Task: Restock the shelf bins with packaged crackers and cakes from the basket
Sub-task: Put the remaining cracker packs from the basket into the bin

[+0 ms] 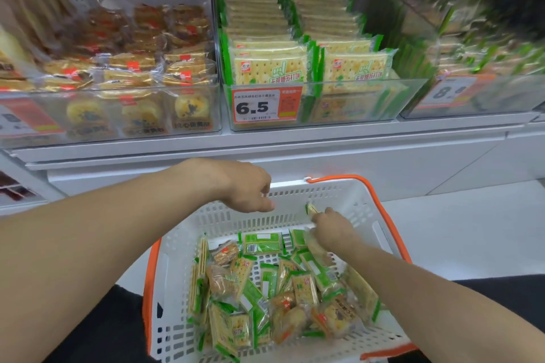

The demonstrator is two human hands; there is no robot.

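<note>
A white basket (368, 215) with an orange rim sits low in front of me, holding several green cracker packs (262, 243) and a few cake packs (221, 278). My right hand (333, 228) reaches into the basket's far end and pinches a green cracker pack (312, 209) by its edge. My left hand (247, 191) hovers over the basket's far rim with fingers loosely curled and nothing in it. On the shelf above, a clear middle bin (368, 124) holds rows of green cracker packs, and the clear left bin (194, 132) holds cake packs.
A price tag reading 6.5 (267, 104) is fixed to the middle bin's front. A third clear bin (486, 110) with blurred green packs stands at the right. The white shelf ledge (265, 150) runs between bins and basket.
</note>
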